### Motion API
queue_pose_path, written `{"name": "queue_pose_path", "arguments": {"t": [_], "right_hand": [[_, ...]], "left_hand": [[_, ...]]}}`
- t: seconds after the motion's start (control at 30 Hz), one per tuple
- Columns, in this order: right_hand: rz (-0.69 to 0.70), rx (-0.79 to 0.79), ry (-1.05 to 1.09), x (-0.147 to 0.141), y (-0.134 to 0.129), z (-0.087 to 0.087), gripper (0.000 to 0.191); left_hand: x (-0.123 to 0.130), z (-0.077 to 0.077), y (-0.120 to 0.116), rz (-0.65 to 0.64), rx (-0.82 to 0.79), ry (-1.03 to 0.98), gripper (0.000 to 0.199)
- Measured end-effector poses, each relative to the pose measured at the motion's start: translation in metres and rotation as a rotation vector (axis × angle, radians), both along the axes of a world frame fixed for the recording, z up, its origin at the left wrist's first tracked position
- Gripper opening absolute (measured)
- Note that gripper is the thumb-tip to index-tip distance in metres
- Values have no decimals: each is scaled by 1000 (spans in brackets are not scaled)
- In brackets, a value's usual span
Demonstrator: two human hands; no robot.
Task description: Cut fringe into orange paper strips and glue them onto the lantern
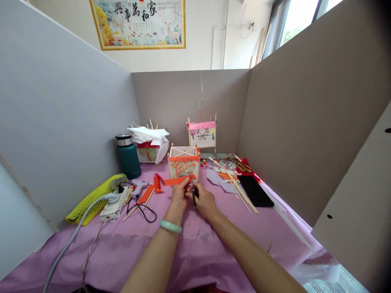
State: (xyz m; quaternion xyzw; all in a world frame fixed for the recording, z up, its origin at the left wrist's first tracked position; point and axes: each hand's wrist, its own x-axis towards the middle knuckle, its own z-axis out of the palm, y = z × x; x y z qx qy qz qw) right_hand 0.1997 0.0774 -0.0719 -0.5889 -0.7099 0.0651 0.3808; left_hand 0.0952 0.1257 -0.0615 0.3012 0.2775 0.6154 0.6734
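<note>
My left hand (181,193), with a pale green bangle (170,226) on the wrist, pinches an orange paper strip (175,181). Black-handled scissors (194,196) are gripped in my right hand (206,202), their blades at the strip's right end. That end looks cut into a fringe. Just behind both hands stands a square lantern (183,167) with a wooden stick frame, a drawn tree on its front and orange fringe along its top edge. Folded orange paper pieces (158,183) lie left of the strip.
At left are a green bottle (128,156), a power strip (113,208), a glue gun (139,188) and a yellow mesh bag (93,201). A black phone (255,191) and wooden sticks (242,195) lie at right. Another lantern (203,136) hangs behind. Grey panels (195,93) enclose the table.
</note>
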Motion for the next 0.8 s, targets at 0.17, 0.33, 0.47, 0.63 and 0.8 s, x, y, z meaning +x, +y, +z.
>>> {"name": "queue_pose_path", "arguments": {"t": [0.17,0.33,0.47,0.63,0.8], "right_hand": [[6,20,-17,-1,-1,0,28],[30,40,-29,-1,-2,0,32],[31,21,-27,-2,-3,1,32],[25,15,-36,-2,-3,2,32],[19,4,-49,-2,-3,2,29]], "left_hand": [[-1,3,-3,17,-32,-4,40],[-1,2,-3,53,-35,-15,43],[-1,0,-1,72,-35,-20,42],[-1,0,-1,63,-31,-30,45],[-1,3,-3,61,-30,-25,43]]}}
